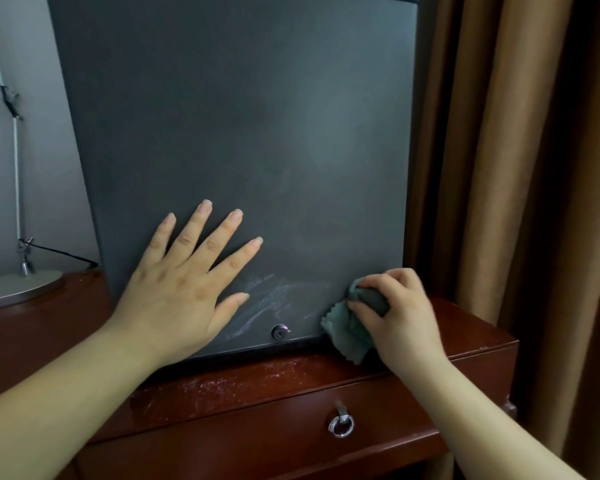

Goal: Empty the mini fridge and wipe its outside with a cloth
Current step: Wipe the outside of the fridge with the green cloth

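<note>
Left hand (184, 289) flat, fingers spread on mini fridge (236, 133) door – right hand (402, 313) clutching green cloth (350, 327) at fridge's bottom-rt corner.

The fridge (239, 116) stands on the desk (257, 382) before you. A lamp (20, 289) sits left of it; a curtain (516, 168) hangs right.

Head view, close, facing forward and down at fridge door (243, 133)
</note>
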A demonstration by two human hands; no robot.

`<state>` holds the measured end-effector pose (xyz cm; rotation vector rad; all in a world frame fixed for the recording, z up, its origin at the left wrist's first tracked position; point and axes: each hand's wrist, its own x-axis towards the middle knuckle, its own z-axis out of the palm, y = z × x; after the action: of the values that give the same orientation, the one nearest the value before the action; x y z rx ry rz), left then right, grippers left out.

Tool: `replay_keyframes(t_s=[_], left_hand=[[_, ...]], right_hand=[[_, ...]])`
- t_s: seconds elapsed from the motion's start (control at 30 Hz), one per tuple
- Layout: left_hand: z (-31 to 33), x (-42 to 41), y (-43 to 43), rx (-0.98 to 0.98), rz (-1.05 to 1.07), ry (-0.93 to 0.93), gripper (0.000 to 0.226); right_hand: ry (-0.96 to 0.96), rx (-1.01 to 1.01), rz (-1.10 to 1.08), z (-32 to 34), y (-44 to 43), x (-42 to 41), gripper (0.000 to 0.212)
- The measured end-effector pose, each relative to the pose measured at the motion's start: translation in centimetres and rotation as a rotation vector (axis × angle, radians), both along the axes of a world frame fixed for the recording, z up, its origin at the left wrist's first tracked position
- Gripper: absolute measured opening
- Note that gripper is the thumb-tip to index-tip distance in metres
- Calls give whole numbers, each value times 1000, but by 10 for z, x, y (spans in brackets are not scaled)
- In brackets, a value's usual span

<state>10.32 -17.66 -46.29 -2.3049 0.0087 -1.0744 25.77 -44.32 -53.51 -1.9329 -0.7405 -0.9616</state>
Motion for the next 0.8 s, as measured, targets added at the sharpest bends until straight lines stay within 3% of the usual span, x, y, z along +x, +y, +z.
replay_keyframes(t_s=[0.17,0.33,0.5,0.67,0.8], left_hand=[[-1,-7,7,-1,26,6,69],[-6,-15,16,-13,38,15,71],[-5,-23,23,-1,62,26,71],[-7,-30,27,-26,62,22,72],[-8,-38,35,-28,70,24,72]], right_hand=[[-116,-290,167,-4,26,-23,29],[-168,-70,99,25,42,-19,29],[-297,-390,268,7,48,-30,27],[-280,-84,144,44,65,-26,31],[-426,-379,286,10,78,-38,22]])
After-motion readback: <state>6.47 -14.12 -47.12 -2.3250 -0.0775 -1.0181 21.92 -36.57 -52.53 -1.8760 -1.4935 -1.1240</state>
